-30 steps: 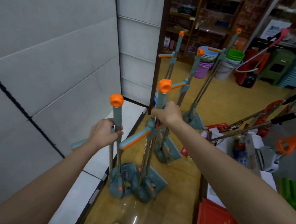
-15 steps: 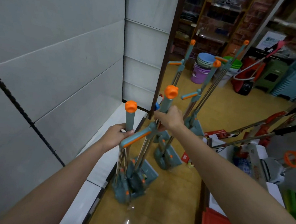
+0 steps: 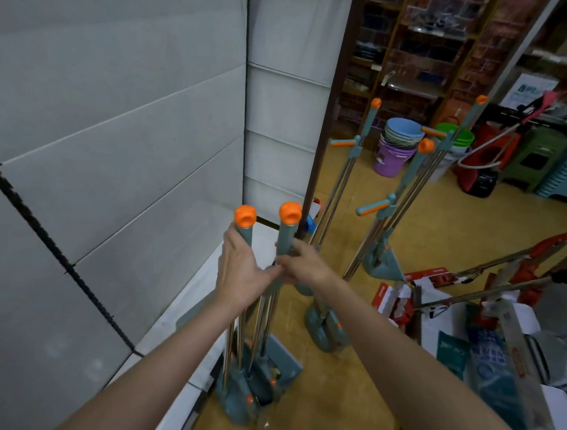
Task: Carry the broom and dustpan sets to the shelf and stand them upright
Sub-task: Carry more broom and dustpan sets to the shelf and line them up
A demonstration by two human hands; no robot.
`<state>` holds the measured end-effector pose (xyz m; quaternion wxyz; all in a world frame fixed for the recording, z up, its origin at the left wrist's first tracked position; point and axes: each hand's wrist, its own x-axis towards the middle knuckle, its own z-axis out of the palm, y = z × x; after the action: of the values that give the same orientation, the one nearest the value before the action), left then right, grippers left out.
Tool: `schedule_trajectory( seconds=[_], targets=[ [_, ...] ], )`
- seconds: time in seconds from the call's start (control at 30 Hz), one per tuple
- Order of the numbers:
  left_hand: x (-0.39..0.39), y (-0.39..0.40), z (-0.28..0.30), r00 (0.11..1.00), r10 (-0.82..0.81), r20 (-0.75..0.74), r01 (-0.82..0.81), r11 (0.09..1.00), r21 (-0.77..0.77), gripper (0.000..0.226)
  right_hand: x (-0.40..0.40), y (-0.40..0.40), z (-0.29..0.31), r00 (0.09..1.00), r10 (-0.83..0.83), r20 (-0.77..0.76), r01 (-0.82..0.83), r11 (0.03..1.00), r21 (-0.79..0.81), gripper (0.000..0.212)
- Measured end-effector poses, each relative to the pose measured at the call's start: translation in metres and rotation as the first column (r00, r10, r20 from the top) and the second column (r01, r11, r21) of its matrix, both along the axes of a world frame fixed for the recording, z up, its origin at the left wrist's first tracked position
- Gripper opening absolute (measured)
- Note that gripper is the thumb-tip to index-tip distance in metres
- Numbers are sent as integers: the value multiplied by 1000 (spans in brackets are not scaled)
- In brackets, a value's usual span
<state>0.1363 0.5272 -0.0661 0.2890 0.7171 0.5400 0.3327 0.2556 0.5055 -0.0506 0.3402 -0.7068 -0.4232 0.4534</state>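
Observation:
I hold two teal broom and dustpan sets with orange end caps side by side. My left hand (image 3: pixel 238 272) grips the left set's handle (image 3: pixel 245 227) just below its cap. My right hand (image 3: pixel 300 266) grips the right set's handle (image 3: pixel 288 228). Their metal poles run down to the teal dustpans (image 3: pixel 256 391), which sit at the edge of the low white shelf base (image 3: pixel 181 311). Three more sets stand upright on the floor ahead: one by the brown post (image 3: pixel 355 149), one in the middle (image 3: pixel 381 208), one farther right (image 3: pixel 462 126).
A grey panelled shelf wall (image 3: pixel 113 135) fills the left. A brown post (image 3: pixel 329 117) ends it. Stacked buckets (image 3: pixel 397 145) stand behind. Boxes and packaged goods (image 3: pixel 468 328), with mops leaning over them, crowd the right. Yellow floor (image 3: pixel 347 387) lies between.
Both hands have come closer together, bringing the two handles side by side and more upright. The sets have shifted left toward the shelf base, and my view has tilted down.

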Motion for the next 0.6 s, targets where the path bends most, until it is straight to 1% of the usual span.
schedule_trajectory(
  seconds=[0.07,0.13,0.2,0.23,0.27,0.33,0.37,0.4,0.47,0.53,0.6],
  targets=[
    [9,1,4,999,31,24,-33,998,60,106,11,0,2,996,30,-82,-31,999,-16,30],
    [15,5,11,997,65,45,-69,993,100,120,23,0,4,981,92,-170,-98,995,-29,34],
    [24,6,23,991,111,75,-125,967,224,121,39,3,2,967,143,-211,-155,987,-40,39],
    [31,7,30,989,131,64,-145,943,299,115,47,5,1,961,169,-218,-183,982,-47,41],
    [38,10,36,987,160,12,-153,917,368,104,57,9,-2,956,196,-218,-213,976,-54,43],
    [52,16,42,953,228,-201,-106,869,484,73,82,17,-8,957,200,-209,-216,975,-57,43],
    [58,18,44,919,258,-299,-70,851,520,58,99,22,-10,964,174,-199,-188,981,-51,41],
    [65,19,46,888,280,-364,-49,846,531,47,120,25,-10,975,136,-178,-146,988,-44,39],
    [78,20,49,855,307,-419,-54,855,516,37,166,30,-7,991,32,-131,-37,999,-39,39],
    [92,21,56,844,323,-427,-79,864,498,36,216,33,-4,995,-85,-56,83,996,-45,38],
    [106,23,62,850,309,-427,-93,885,457,37,264,38,-1,983,-185,-3,185,982,-45,30]
  ],
)
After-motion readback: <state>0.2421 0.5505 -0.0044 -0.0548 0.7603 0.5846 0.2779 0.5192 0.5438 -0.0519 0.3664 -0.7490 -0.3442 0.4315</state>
